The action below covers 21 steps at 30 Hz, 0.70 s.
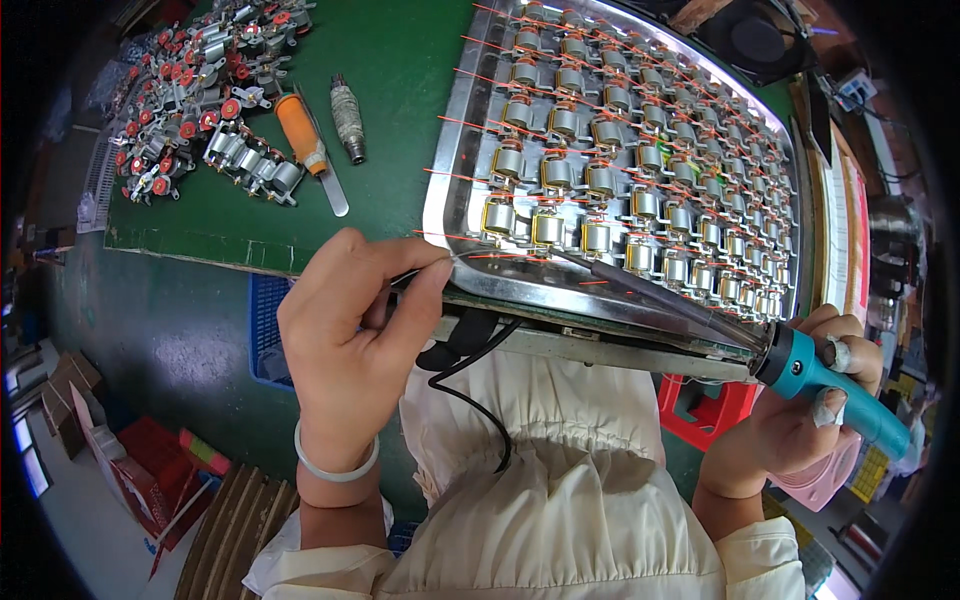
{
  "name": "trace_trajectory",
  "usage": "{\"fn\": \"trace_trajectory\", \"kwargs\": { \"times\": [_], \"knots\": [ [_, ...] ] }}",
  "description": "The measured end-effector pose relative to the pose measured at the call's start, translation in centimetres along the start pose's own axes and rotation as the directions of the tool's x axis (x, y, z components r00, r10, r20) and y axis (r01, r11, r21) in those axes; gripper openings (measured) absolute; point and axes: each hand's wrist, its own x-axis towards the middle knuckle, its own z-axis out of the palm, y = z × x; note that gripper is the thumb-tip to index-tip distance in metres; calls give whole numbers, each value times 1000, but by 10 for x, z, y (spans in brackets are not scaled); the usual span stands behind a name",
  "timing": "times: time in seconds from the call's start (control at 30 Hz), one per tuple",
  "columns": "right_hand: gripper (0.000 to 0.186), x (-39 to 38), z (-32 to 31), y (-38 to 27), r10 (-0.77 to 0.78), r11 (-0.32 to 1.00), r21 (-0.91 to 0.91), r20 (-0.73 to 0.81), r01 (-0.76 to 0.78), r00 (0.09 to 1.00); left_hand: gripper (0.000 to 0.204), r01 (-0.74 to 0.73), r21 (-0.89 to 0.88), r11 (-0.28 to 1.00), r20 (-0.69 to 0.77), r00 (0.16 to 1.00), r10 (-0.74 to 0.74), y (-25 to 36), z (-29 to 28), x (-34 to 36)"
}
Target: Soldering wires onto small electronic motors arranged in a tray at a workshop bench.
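Note:
My left hand [355, 310] pinches a thin silvery solder wire [467, 251] between thumb and forefinger, at the near left corner of a shiny metal tray [437, 212]. My right hand [790, 430], with tape on two fingertips, grips the teal handle of a soldering iron [797, 362]. The iron's long dark shaft points left across the tray's near edge, its tip close to the nearest row and the solder. Rows of small silver cylindrical coil parts [547, 230] fill the tray, with thin red-orange wires running along them and sticking out past the left rim.
On the green tabletop [390, 200] lie a heap of similar metal parts [205, 85] with red ends, orange-handled tweezers [300, 130] and a wrapped metal rod [347, 115]. A dark round fan [755, 38] stands beyond the tray. Below the table are a blue crate [268, 330] and a red crate [705, 412].

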Motion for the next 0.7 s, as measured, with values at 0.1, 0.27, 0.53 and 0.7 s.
{"fn": "trace_trajectory", "kwargs": {
  "times": [0.1, 0.27, 0.53, 0.7],
  "knots": [
    [33, -1, -4, 2, -2, 999, 39, -30, 3, 1000, 10, 33, -31, 999, -32, 999, -34, -2, -3, 0],
    [28, -1, -10, 2, -25, 983, 184, 95, 7, 995, 10, 91, -47, 995, -99, 991, -95, -8, -11, -1],
    [29, 0, 6, 0, -54, 981, 193, 179, 19, 982, 9, 68, -18, 998, -86, 994, -69, -12, -12, -2],
    [30, -1, 9, -2, -25, 984, 175, 163, -4, 986, 9, 52, -2, 999, -72, 996, -52, -11, -13, -1]
  ]
}}
